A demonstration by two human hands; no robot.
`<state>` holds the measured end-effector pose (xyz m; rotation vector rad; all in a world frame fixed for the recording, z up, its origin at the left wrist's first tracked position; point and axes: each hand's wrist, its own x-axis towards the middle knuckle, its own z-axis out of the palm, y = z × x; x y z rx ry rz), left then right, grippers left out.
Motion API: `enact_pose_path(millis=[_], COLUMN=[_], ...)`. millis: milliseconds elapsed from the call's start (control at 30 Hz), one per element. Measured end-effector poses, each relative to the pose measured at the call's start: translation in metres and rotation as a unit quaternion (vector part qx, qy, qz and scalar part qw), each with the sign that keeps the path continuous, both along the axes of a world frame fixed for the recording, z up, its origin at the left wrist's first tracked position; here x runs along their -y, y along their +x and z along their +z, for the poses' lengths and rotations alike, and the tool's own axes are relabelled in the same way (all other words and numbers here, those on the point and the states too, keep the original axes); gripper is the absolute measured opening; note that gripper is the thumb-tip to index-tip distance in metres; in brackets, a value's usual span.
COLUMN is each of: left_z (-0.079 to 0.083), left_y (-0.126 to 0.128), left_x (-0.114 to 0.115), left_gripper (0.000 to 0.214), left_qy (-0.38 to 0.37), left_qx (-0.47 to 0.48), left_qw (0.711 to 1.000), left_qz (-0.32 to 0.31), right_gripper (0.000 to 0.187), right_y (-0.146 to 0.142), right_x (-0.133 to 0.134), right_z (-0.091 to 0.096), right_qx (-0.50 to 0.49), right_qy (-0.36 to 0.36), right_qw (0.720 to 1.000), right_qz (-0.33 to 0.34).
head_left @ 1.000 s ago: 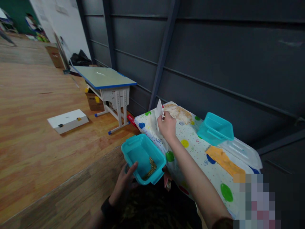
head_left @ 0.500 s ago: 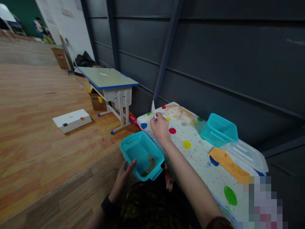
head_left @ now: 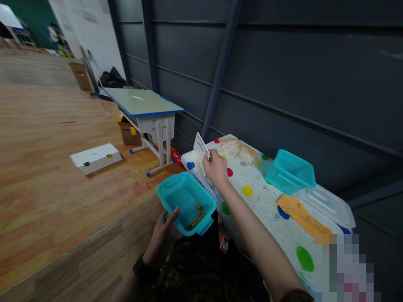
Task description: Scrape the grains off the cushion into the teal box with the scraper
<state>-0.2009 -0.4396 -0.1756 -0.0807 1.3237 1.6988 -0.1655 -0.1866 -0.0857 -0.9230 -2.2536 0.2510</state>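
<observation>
My left hand (head_left: 163,235) grips the near edge of a teal plastic box (head_left: 186,203), holding it tilted beside the table's left edge. Some yellow-brown beans (head_left: 196,214) lie in the box's low corner. My right hand (head_left: 215,168) is stretched out over the polka-dot tablecloth (head_left: 258,197) and pinches a small white slotted plastic scoop (head_left: 200,147), lifted over the table's far left corner. A pile of pale grain (head_left: 236,147) lies on the cloth just beyond the hand.
A second teal box (head_left: 289,173) stands at the table's back right beside a clear lid (head_left: 327,202) and an orange cloth (head_left: 301,216). On the wooden floor are a blue-edged desk (head_left: 142,105), a cardboard box (head_left: 128,133) and a flat white box (head_left: 95,157). A dark grey wall runs behind.
My right hand drew back from the grain pile toward the table's left corner and turned the white scoop so its slotted face shows. The teal box stayed in my left hand.
</observation>
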Motion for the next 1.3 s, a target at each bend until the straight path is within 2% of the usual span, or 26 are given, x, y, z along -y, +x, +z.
enact_pose_path(millis=[200,433,600,700,900,1133,1300], left_z=[0.003,0.003,0.01,0.012,0.016,0.012,0.007], left_y=[-0.004,-0.024,-0.036,-0.038,-0.034,-0.034,-0.034], left_x=[0.001,0.004,0.003,0.001,-0.003,0.0,0.003], left_gripper=[0.064,0.068,0.065,0.062,0.05,0.058,0.067], left_qy=[0.006,0.012,0.016,0.02,0.015,0.022,0.032], left_qx=[-0.05,-0.06,-0.056,-0.06,-0.051,-0.06,-0.06], left_qw=[0.999,0.998,0.998,0.998,0.999,0.998,0.998], left_qz=[-0.019,-0.012,-0.004,-0.005,0.006,-0.017,-0.015], right_gripper=[0.031,0.031,0.018,0.012,0.009,0.011,0.013], right_y=[0.014,0.024,0.038,0.046,0.047,0.048,0.058], right_x=[-0.015,-0.045,-0.079,-0.091,-0.086,-0.07,-0.074], right_z=[0.006,0.017,0.024,0.024,0.017,0.01,0.015], right_qx=[-0.022,-0.041,-0.071,-0.095,-0.087,-0.102,-0.156], right_qy=[0.007,0.003,-0.024,-0.043,-0.064,-0.079,-0.105], right_qw=[1.0,0.999,0.996,0.994,0.994,0.992,0.982], right_qz=[-0.005,-0.033,-0.038,-0.041,-0.033,-0.001,0.013])
